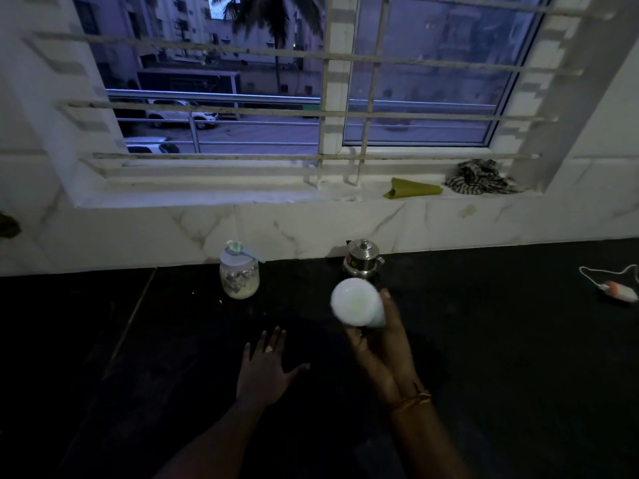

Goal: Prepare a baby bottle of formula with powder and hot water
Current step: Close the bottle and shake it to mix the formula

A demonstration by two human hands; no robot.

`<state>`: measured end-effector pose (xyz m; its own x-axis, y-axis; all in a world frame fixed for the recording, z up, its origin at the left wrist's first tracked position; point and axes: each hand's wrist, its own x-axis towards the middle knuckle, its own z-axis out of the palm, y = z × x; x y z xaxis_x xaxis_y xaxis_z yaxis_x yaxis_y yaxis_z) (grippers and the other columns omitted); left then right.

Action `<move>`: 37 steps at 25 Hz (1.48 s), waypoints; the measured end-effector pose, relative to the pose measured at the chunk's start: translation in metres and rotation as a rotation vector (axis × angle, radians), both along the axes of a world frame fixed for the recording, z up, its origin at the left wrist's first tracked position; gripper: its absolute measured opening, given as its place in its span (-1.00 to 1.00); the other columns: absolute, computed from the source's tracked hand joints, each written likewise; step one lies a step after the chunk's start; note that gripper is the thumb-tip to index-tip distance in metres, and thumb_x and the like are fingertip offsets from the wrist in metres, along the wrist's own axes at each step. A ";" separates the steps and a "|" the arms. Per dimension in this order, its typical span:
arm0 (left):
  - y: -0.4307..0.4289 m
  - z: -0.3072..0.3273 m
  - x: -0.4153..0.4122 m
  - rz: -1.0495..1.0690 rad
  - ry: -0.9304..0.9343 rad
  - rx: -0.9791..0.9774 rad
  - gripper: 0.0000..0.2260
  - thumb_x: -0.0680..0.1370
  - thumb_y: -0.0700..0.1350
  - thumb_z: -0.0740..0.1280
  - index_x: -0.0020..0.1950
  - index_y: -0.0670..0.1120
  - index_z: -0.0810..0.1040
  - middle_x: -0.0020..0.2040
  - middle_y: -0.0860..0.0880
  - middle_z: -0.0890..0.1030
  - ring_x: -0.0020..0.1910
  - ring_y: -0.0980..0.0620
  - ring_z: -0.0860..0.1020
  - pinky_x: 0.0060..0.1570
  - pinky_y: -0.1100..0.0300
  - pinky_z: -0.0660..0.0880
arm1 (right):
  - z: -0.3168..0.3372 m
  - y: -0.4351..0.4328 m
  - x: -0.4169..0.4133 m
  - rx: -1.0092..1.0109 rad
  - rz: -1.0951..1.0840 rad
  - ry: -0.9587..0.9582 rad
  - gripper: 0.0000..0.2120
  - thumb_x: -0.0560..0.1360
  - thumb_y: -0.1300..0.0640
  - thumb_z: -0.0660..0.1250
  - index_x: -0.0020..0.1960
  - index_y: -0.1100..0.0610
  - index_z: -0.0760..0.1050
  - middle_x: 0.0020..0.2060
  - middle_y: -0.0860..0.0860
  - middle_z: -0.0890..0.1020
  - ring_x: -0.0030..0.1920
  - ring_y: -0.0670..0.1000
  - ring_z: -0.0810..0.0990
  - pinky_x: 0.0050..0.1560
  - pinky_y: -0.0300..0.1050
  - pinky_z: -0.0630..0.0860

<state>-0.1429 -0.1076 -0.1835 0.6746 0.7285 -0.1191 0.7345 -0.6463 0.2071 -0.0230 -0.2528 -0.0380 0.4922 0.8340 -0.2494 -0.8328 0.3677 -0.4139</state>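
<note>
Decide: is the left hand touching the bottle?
Apart. The head view shows dark counter between the left hand and the bottle, which the right hand grips.

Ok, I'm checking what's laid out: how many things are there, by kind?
Containers: 3 (baby bottle, powder jar, steel pot)
Scoops: 1 (scoop on jar lid)
Cloths: 2 (green cloth, striped cloth)
Other: 1 (corded gadget)
Total: 7
</note>
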 end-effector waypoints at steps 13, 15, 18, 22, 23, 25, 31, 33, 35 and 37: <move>-0.001 0.001 -0.001 -0.003 -0.014 0.010 0.08 0.15 0.57 -0.35 0.53 -0.02 -0.08 0.56 0.05 -0.03 0.54 0.02 -0.10 0.48 -0.08 -0.12 | 0.010 -0.002 -0.012 -0.074 -0.155 -0.348 -0.18 0.20 0.16 0.55 0.35 -0.08 0.22 0.12 0.11 0.53 0.04 0.15 0.61 -0.18 0.09 0.63; -0.001 0.002 0.000 -0.002 -0.004 -0.003 0.14 0.09 0.59 -0.40 0.53 -0.01 -0.10 0.56 0.06 -0.05 0.53 0.02 -0.11 0.47 -0.08 -0.14 | 0.011 -0.004 -0.012 -0.027 0.054 -0.121 -0.10 0.03 0.04 0.64 0.31 0.06 0.34 -0.01 0.17 0.64 -0.09 0.16 0.67 -0.22 0.07 0.64; 0.001 0.005 -0.001 -0.035 0.078 -0.016 0.01 0.17 0.48 -0.32 0.53 -0.02 -0.18 0.56 0.04 -0.13 0.53 0.01 -0.16 0.49 -0.09 -0.15 | 0.015 -0.004 -0.006 -0.289 0.146 -0.689 -0.41 0.32 0.21 0.48 0.27 -0.01 0.33 0.02 0.05 0.54 -0.07 0.05 0.60 -0.21 -0.08 0.62; 0.001 0.003 0.000 -0.029 0.059 0.001 0.06 0.18 0.58 -0.38 0.53 -0.02 -0.14 0.56 0.04 -0.10 0.53 0.01 -0.14 0.47 -0.08 -0.15 | 0.010 -0.002 -0.002 -0.394 -0.186 -0.901 -0.26 0.27 0.33 0.49 0.27 -0.11 0.22 0.12 0.01 0.46 0.02 0.06 0.57 -0.12 0.04 0.62; 0.001 0.001 0.000 -0.015 0.035 0.020 0.14 0.09 0.58 -0.46 0.53 -0.01 -0.11 0.56 0.05 -0.07 0.53 0.02 -0.12 0.48 -0.08 -0.14 | 0.011 -0.001 -0.003 -0.312 -0.235 -0.635 -0.32 0.30 0.30 0.47 0.27 -0.07 0.25 0.14 0.06 0.48 0.02 0.09 0.57 -0.18 0.05 0.63; 0.000 -0.001 0.000 -0.005 0.021 0.023 0.16 0.06 0.58 -0.47 0.53 -0.02 -0.11 0.56 0.06 -0.06 0.54 0.01 -0.11 0.48 -0.08 -0.13 | 0.005 0.003 -0.006 -0.093 -0.145 -0.119 -0.25 0.21 0.16 0.54 0.34 0.07 0.30 0.22 0.19 0.50 0.05 0.17 0.57 -0.29 0.04 0.64; 0.004 0.005 -0.003 -0.040 0.101 -0.051 -0.21 0.47 0.39 -0.01 0.53 -0.01 -0.19 0.56 0.04 -0.14 0.53 0.01 -0.17 0.49 -0.09 -0.16 | 0.009 0.001 -0.007 -0.505 0.087 -0.730 -0.38 0.34 0.26 0.44 0.28 -0.04 0.24 0.06 0.01 0.48 -0.03 0.02 0.53 -0.22 -0.09 0.53; 0.003 0.003 -0.003 -0.031 0.100 -0.034 -0.11 0.37 0.50 -0.14 0.53 -0.02 -0.18 0.56 0.04 -0.14 0.53 0.02 -0.17 0.47 -0.07 -0.19 | 0.006 0.002 -0.007 -0.539 -0.085 -0.913 -0.30 0.31 0.29 0.48 0.27 -0.10 0.21 0.02 -0.07 0.44 -0.02 -0.02 0.53 -0.20 -0.13 0.53; 0.000 0.002 -0.002 -0.019 0.047 -0.008 0.04 0.18 0.55 -0.35 0.53 -0.02 -0.14 0.56 0.05 -0.09 0.53 0.02 -0.14 0.47 -0.07 -0.18 | 0.005 0.003 -0.007 -0.457 -0.242 -0.723 -0.29 0.32 0.28 0.47 0.28 -0.11 0.19 0.07 0.01 0.46 0.01 0.05 0.55 -0.17 -0.05 0.58; -0.001 0.001 -0.001 -0.002 0.003 0.006 0.08 0.13 0.55 -0.39 0.53 -0.02 -0.10 0.56 0.05 -0.05 0.53 0.02 -0.11 0.47 -0.07 -0.14 | 0.002 0.007 -0.010 -0.324 -0.266 -0.393 -0.36 0.36 0.25 0.43 0.26 -0.13 0.18 0.09 0.08 0.46 0.06 0.14 0.55 -0.12 0.09 0.60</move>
